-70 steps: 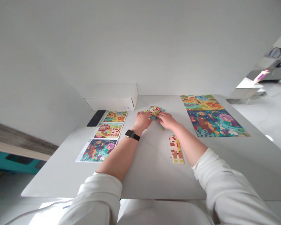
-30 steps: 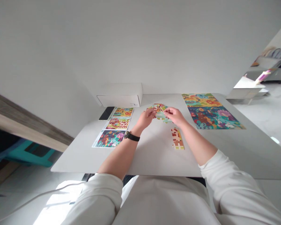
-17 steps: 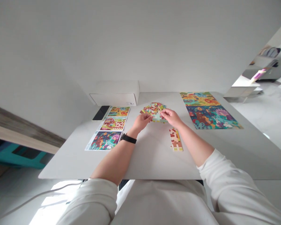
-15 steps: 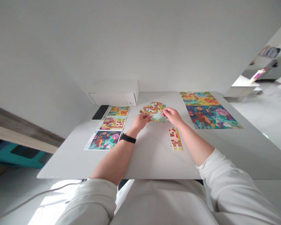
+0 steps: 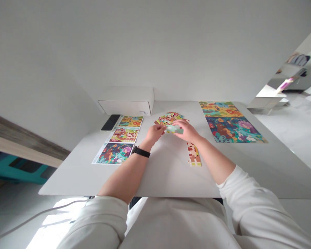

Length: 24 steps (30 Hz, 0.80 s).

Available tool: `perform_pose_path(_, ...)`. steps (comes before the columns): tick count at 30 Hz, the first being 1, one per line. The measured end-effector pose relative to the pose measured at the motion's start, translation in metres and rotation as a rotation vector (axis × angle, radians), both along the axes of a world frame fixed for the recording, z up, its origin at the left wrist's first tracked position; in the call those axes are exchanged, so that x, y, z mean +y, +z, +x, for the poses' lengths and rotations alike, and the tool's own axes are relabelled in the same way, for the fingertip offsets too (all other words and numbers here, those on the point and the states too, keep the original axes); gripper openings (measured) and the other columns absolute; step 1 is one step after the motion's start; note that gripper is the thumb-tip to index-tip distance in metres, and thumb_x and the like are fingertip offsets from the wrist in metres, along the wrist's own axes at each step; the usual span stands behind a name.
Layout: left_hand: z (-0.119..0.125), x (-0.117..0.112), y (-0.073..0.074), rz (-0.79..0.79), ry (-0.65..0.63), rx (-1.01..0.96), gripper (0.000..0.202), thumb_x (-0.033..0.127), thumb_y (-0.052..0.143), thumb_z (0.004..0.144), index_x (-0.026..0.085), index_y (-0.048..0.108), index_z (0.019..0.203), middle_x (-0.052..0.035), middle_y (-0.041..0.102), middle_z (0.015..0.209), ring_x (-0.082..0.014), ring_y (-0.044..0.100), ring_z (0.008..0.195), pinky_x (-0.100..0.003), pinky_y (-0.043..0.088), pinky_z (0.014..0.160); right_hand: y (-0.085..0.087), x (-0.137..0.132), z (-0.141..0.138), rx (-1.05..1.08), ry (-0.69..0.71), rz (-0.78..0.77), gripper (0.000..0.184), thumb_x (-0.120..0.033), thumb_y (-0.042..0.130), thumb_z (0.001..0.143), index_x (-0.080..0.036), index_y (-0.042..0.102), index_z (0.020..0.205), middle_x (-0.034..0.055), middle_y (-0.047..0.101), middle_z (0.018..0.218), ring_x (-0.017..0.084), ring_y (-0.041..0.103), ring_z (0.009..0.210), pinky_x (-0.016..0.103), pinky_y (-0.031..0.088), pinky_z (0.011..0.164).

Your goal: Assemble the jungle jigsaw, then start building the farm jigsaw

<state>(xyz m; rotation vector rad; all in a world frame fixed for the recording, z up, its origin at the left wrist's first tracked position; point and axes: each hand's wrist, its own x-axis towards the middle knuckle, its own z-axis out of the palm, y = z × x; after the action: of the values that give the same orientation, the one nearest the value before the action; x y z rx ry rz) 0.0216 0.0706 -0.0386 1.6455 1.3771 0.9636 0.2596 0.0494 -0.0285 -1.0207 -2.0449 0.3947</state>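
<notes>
Between my hands is a pale green strip of joined jigsaw puzzle pieces (image 5: 173, 129). The fingers of my left hand (image 5: 155, 133) are pinched together at the strip's left end; whether they hold a separate piece there is too small to tell. My right hand (image 5: 188, 131) grips the right end, thumb at the near edge and fingers at the far edge. Just beyond lies a heap of loose puzzle pieces (image 5: 169, 117). Nearer me, a joined section with brown cow patches (image 5: 194, 155) lies flat, partly covered by my right forearm.
Left on the table (image 5: 160, 180) lie picture sheets (image 5: 116, 153) and a dark phone (image 5: 110, 122). A white box (image 5: 124, 107) stands at the back against the wall. Two finished-looking colourful puzzles (image 5: 233, 126) lie flat at the right.
My right hand has moved slightly left and closed on the right end of the pale green strip. My left hand stays at its left end.
</notes>
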Motion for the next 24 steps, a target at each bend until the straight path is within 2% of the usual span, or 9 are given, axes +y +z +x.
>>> perform_pose_path(3, 0.001, 0.000, 0.002, -0.019, -0.015, -0.038, 0.042, 0.050, 0.067, 0.093, 0.019, 0.062, 0.066, -0.0016, 0.062, 0.062, -0.0122, 0.053, 0.056, -0.026, 0.039, 0.056, 0.000, -0.001, -0.003, -0.098, 0.010, 0.111, 0.031, -0.019, 0.078, 0.089, -0.027, 0.076, 0.118, 0.0090, 0.074, 0.134, 0.029, 0.067, 0.131, 0.049, 0.051, 0.118)
perform_pose_path(6, -0.001, 0.003, 0.004, -0.028, -0.017, -0.083, 0.037, 0.045, 0.065, 0.094, 0.017, 0.066, 0.071, -0.0021, 0.064, 0.064, -0.0118, 0.054, 0.056, -0.025, 0.041, 0.056, -0.001, 0.001, -0.001, -0.125, -0.022, 0.113, 0.026, -0.020, 0.076, 0.092, -0.027, 0.077, 0.117, 0.0077, 0.075, 0.134, 0.028, 0.068, 0.129, 0.048, 0.051, 0.118)
perform_pose_path(10, -0.016, 0.013, 0.009, 0.007, 0.072, -0.205, 0.028, 0.035, 0.054, 0.100, 0.016, 0.075, 0.098, -0.0029, 0.069, 0.076, -0.0096, 0.050, 0.054, -0.023, 0.039, 0.052, 0.000, 0.003, 0.006, -0.120, -0.091, 0.073, 0.026, -0.021, 0.077, 0.091, -0.028, 0.078, 0.116, 0.0070, 0.075, 0.137, 0.029, 0.068, 0.131, 0.050, 0.051, 0.119)
perform_pose_path(12, -0.026, 0.018, 0.009, -0.001, 0.152, -0.231, 0.030, 0.027, 0.049, 0.100, 0.016, 0.073, 0.114, -0.0032, 0.071, 0.080, -0.0095, 0.050, 0.053, -0.022, 0.038, 0.051, 0.001, 0.004, 0.009, -0.116, -0.112, 0.054, 0.027, -0.019, 0.077, 0.090, -0.028, 0.078, 0.115, 0.0066, 0.076, 0.137, 0.029, 0.068, 0.130, 0.051, 0.051, 0.118)
perform_pose_path(14, -0.034, 0.022, 0.008, -0.014, 0.217, -0.209, 0.035, 0.021, 0.048, 0.098, 0.016, 0.070, 0.125, -0.0044, 0.075, 0.085, -0.0113, 0.056, 0.058, -0.022, 0.043, 0.054, 0.001, 0.005, 0.011, -0.110, -0.117, 0.043, 0.028, -0.019, 0.077, 0.089, -0.028, 0.078, 0.115, 0.0064, 0.077, 0.137, 0.029, 0.069, 0.130, 0.051, 0.052, 0.118)
perform_pose_path(16, -0.038, 0.024, 0.004, 0.029, 0.221, -0.111, 0.036, 0.018, 0.052, 0.095, 0.018, 0.070, 0.127, -0.0061, 0.078, 0.093, -0.0143, 0.064, 0.070, -0.025, 0.051, 0.063, 0.001, 0.006, 0.012, -0.107, -0.115, 0.036, 0.028, -0.019, 0.077, 0.088, -0.028, 0.078, 0.114, 0.0064, 0.077, 0.136, 0.029, 0.069, 0.130, 0.052, 0.052, 0.118)
perform_pose_path(19, -0.040, 0.022, -0.003, 0.189, 0.121, 0.144, 0.027, 0.019, 0.062, 0.092, 0.020, 0.075, 0.115, -0.0078, 0.080, 0.104, -0.0204, 0.072, 0.091, -0.034, 0.058, 0.086, -0.001, 0.007, 0.012, -0.113, -0.110, 0.025, 0.027, -0.020, 0.078, 0.088, -0.028, 0.078, 0.114, 0.0063, 0.078, 0.135, 0.029, 0.070, 0.129, 0.052, 0.052, 0.117)
perform_pose_path(22, -0.040, 0.016, -0.007, 0.314, -0.003, 0.359, 0.028, 0.020, 0.067, 0.089, 0.021, 0.077, 0.115, -0.0103, 0.079, 0.121, -0.0261, 0.073, 0.112, -0.040, 0.056, 0.106, -0.003, 0.007, 0.012, -0.125, -0.109, 0.007, 0.027, -0.021, 0.077, 0.089, -0.029, 0.079, 0.115, 0.0062, 0.078, 0.134, 0.028, 0.070, 0.128, 0.051, 0.052, 0.117)
perform_pose_path(24, -0.040, 0.014, -0.007, 0.343, -0.084, 0.453, 0.034, 0.020, 0.069, 0.087, 0.021, 0.077, 0.120, -0.0116, 0.077, 0.130, -0.0284, 0.072, 0.119, -0.041, 0.054, 0.111, -0.002, 0.007, 0.012, -0.136, -0.105, -0.006, 0.027, -0.022, 0.077, 0.090, -0.029, 0.079, 0.115, 0.0059, 0.078, 0.134, 0.028, 0.070, 0.129, 0.050, 0.051, 0.117)
